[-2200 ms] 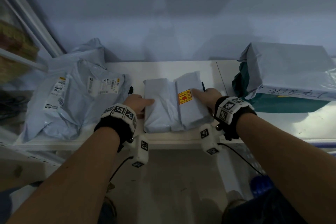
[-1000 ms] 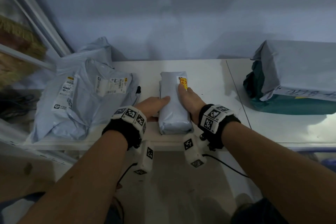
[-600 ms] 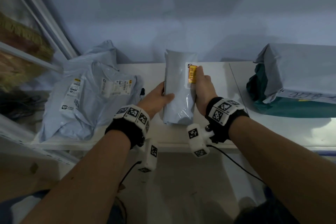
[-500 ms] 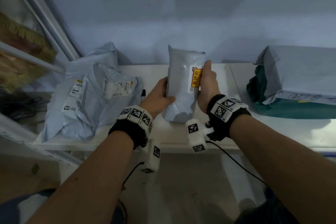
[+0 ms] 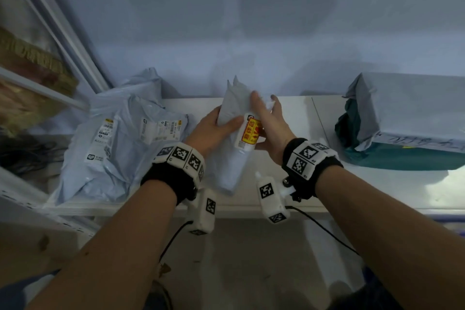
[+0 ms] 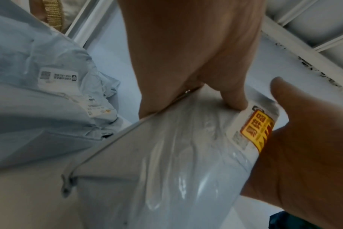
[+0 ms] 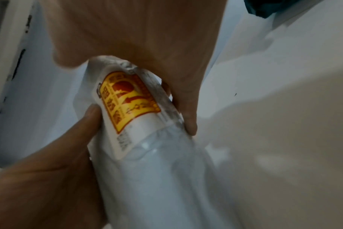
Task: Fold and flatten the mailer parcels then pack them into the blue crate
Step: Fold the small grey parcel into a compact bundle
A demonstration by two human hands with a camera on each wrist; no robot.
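A folded grey mailer parcel [image 5: 229, 166] with a yellow and red sticker [image 5: 250, 131] stands tilted above the white table [image 5: 297, 113], held between both hands. My left hand [image 5: 216, 128] grips its left side, thumb across the front. My right hand [image 5: 268, 121] holds the right side, with its fingers reaching over the crumpled top end and its thumb beside the sticker. In the left wrist view my left thumb presses the parcel [image 6: 166, 155] next to the sticker [image 6: 254, 131]. The right wrist view shows the parcel [image 7: 157, 178] pinched at the sticker [image 7: 127, 99].
A pile of loose grey mailers [image 5: 113, 148] with white labels lies at the table's left end. A large grey-wrapped package over a green one [image 5: 407, 118] fills the right end. A white shelf frame [image 5: 57, 33] rises at the left, and a wall stands behind the table.
The parcel, folded narrow flat on the table, has been lifted off it and tipped upright. My right hand has slid up to the parcel's top end.
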